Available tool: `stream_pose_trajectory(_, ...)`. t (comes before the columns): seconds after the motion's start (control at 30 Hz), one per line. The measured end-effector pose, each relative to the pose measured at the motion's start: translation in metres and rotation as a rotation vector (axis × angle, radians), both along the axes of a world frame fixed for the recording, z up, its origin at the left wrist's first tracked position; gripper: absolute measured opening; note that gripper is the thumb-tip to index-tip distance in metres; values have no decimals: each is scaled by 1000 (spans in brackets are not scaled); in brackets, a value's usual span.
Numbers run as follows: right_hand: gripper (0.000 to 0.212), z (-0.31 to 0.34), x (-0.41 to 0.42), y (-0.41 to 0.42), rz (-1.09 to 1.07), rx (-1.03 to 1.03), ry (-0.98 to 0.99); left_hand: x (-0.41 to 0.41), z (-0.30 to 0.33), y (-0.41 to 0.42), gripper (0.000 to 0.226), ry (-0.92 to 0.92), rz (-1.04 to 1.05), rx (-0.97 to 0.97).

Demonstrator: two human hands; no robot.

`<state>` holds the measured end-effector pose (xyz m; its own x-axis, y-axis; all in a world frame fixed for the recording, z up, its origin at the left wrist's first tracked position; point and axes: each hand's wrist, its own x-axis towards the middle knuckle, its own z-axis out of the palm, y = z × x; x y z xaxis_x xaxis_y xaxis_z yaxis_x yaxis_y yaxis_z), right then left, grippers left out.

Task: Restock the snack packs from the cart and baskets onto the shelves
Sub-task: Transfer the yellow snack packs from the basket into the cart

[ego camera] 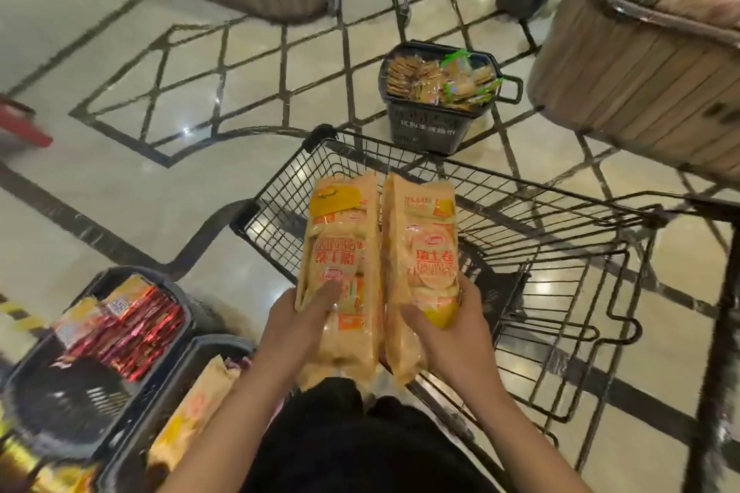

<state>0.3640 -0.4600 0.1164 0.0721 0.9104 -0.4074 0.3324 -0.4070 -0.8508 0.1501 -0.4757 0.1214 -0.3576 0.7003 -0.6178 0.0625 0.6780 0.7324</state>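
I hold two long orange snack packs side by side above the black wire cart (500,220). My left hand (298,322) grips the lower part of the left pack (340,252), thumb lying across its front. My right hand (452,336) grips the right pack (422,248) near its bottom end. Both packs point away from me, their far ends over the cart's front corner. The cart's basket looks bare inside.
A black basket (436,128) of cracker packs stands on the floor beyond the cart. At lower left, two dark baskets hold red packs (132,336) and an orange pack (196,408). A round wooden display stand (640,92) rises at right, another stand at top centre.
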Motion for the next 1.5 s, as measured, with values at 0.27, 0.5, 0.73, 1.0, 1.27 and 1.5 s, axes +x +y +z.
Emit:
stream_pose_trajectory(0.27,81,24,-64,-11,292,75,23,-52,15,-73,56,-82,286,76)
stream_pose_trajectory(0.5,58,34,-146,-32,537,-2,31,-111,20,-140,61,-86,524,137)
stream_pose_trajectory(0.73,66,32,-238,-67,789,-30,5,-163,3,-223,68,-104,775,186)
stream_pose_trajectory(1.0,79,15,-314,-96,1048,-86,-126,-183,-34,-297,51,-199,1099,180)
stream_pose_trajectory(1.27,80,-13,-399,-100,1385,-94,-309,-179,-69,-319,35,-338,1487,141)
stream_pose_trajectory(1.5,83,-101,-474,-103,1628,-225,-548,-189,-128,-300,47,-599,1767,74)
